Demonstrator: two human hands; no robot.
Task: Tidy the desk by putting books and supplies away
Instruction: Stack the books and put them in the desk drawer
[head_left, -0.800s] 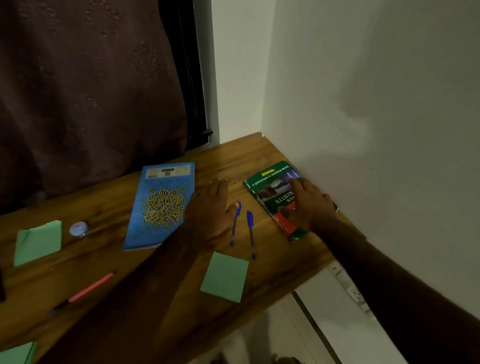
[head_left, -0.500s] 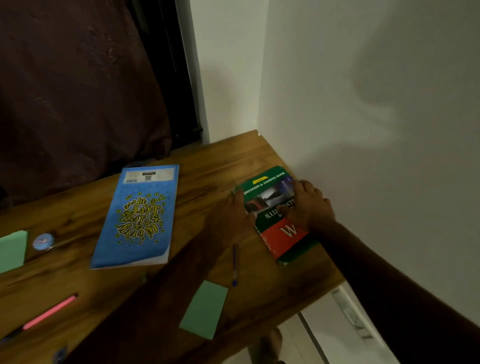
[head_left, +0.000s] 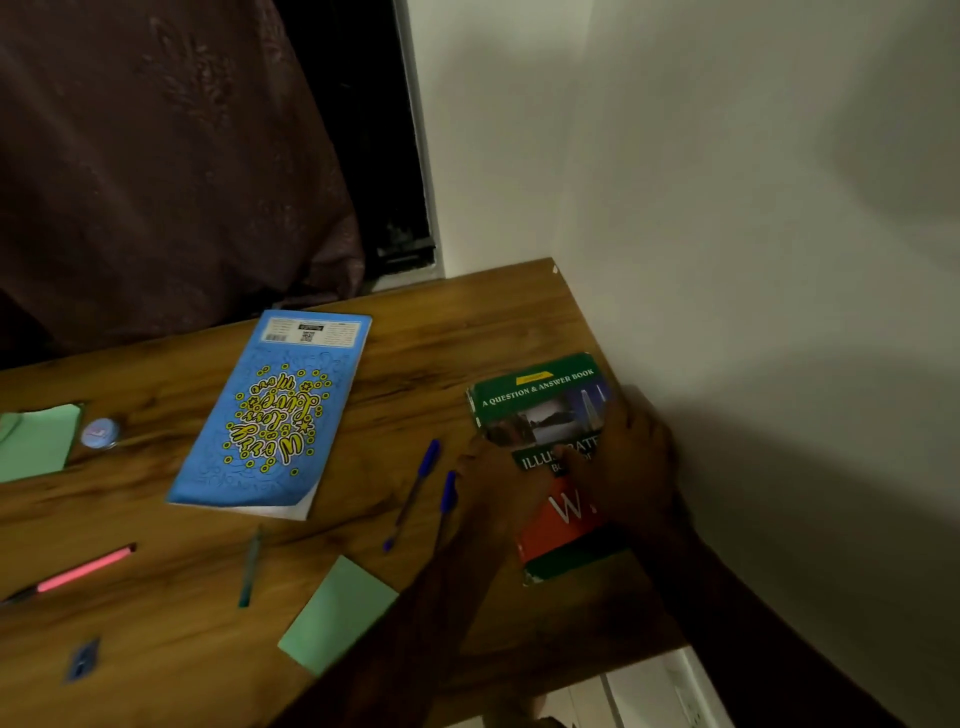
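Left grip (head_left: 496, 486), right grip (head_left: 631, 457) on green book (head_left: 540, 402) | hold unclear, dim

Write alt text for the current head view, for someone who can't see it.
Two hands meet on a green book at the right edge of the desk beside a wall, left hand at its left edge, right hand over its cover. Left of it lie two blue pens, a blue notebook and green notes.

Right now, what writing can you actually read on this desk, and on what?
"A QUESTION & ANSWER BOOK": green book, top band.
"ILLUS...ATE", "W": same cover, rest covered.
Blue notebook: upside down, seemingly "Worry less live more"; label too small.
Round badge: blurred.
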